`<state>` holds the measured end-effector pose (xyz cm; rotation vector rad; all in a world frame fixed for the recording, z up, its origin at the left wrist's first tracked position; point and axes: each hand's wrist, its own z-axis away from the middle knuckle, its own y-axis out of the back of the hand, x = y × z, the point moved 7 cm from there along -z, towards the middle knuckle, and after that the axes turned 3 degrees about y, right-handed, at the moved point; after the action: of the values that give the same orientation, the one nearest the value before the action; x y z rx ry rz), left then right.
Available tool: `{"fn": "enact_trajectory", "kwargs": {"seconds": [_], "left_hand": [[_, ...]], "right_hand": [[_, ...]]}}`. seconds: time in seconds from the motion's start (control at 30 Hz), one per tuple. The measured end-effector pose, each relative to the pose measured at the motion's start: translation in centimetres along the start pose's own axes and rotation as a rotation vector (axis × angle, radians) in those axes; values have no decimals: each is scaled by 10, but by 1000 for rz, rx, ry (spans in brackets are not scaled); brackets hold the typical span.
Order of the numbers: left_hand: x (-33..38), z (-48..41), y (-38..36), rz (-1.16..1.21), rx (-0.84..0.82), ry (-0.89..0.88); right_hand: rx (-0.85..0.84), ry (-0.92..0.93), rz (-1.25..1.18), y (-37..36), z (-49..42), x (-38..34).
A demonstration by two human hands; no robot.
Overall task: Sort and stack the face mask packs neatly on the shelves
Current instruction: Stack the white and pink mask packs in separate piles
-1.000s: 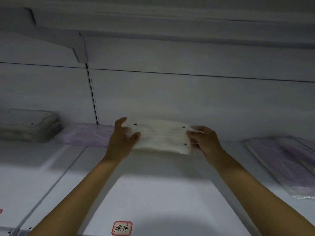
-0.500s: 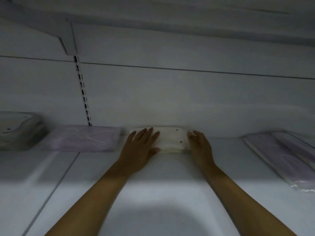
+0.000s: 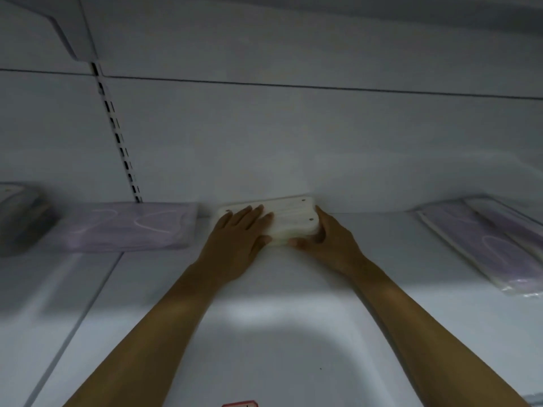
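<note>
Centre of view, against the grey back wall of the white metal shelf: a small stack of white face mask packs in clear plastic wrap, lying flat, long side along the wall, small dark dots at the corners.

Left hand at about 7 o'clock from the stack, palm down, fingers straight and spread over the stack's left half, thumb along the near edge; pressing, not clutching. Right hand at 4 o'clock from the stack, cupped round its right end, fingers curled against the short side, thumb laid along the near edge and pointing toward the left thumb; a grasp on the stack. Both bare forearms reaching up from 6 o'clock.

At 9 o'clock from the stack, just beside it but apart: a flat pale purple mask pack with white ear loops showing through the wrap, also against the wall. Further out at 9 o'clock, at the frame edge: a blurred grey stack of packs. At 3 o'clock, well apart: two overlapping purple mask packs in clear sleeves, lying askew, running toward 5 o'clock.

Above the purple pack, at 11 o'clock: a slotted white upright rail with a shelf bracket at its top. At 6 o'clock, on the shelf's near edge: part of a red-bordered label, text cut off.
</note>
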<state>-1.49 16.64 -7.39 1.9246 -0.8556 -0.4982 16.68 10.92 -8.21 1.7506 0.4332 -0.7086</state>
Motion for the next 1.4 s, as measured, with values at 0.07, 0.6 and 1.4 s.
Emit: {"fn": "enact_trajectory", "kwargs": {"seconds": [0.07, 0.6, 1.4], "left_hand": [[2, 0, 2, -20, 34, -6], [55, 0, 27, -35, 131, -212], [-22, 21, 15, 173, 77, 497]], "right_hand": [[35, -11, -67, 1, -3, 4], [224, -42, -275, 37, 45, 4], [84, -100, 32, 12, 21, 3]]}}
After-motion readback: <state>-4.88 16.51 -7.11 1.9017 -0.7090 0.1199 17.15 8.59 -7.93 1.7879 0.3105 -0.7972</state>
